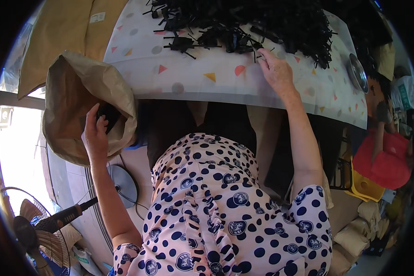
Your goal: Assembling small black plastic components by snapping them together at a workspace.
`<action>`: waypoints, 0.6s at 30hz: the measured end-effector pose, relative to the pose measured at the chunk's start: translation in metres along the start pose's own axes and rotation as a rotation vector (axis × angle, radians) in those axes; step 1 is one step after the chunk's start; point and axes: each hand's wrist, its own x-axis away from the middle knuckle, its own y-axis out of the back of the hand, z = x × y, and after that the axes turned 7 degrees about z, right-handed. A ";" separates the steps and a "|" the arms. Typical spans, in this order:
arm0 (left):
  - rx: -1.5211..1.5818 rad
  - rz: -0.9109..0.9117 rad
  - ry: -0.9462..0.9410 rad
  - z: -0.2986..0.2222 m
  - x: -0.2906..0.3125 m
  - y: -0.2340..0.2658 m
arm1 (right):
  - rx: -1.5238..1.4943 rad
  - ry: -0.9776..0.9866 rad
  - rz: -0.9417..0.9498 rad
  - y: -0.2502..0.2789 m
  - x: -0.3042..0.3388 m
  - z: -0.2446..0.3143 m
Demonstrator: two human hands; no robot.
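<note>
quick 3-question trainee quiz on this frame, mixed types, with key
1. True or false: the left hand is at the mouth of the brown paper sack.
2. What does the right hand touch? A) a red cup B) the pile of black plastic parts C) a fan
3. Fill in: the parts lie on a white cloth printed with coloured ____ and dots.

Key: 1 true; 2 B; 3 triangles.
</note>
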 end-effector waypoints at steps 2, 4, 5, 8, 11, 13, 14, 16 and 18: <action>-0.494 -0.021 -0.123 0.014 -0.003 0.003 | 0.064 0.005 0.047 0.001 -0.008 -0.010; -0.576 -0.105 -0.235 0.018 -0.003 0.001 | 0.104 0.173 0.026 -0.003 -0.012 -0.017; -0.660 -0.184 -0.348 0.015 -0.003 -0.001 | 0.109 0.180 0.033 -0.002 -0.012 -0.019; -0.463 -0.191 -0.304 -0.013 0.001 -0.014 | 0.181 0.176 0.043 -0.001 -0.010 -0.025; 0.098 0.057 -0.135 -0.038 0.008 -0.049 | -0.182 0.145 -0.133 -0.004 -0.008 -0.012; 0.357 0.271 -0.071 -0.071 0.016 -0.077 | -0.801 0.072 -0.003 0.001 0.008 0.044; 0.468 0.372 -0.066 -0.085 0.017 -0.092 | -0.815 0.085 0.017 -0.001 0.019 0.066; 0.617 0.492 -0.090 -0.094 0.020 -0.124 | -1.073 0.053 0.213 -0.005 0.041 0.103; 0.754 0.538 -0.050 -0.100 0.024 -0.141 | -1.206 0.030 0.316 -0.013 0.058 0.129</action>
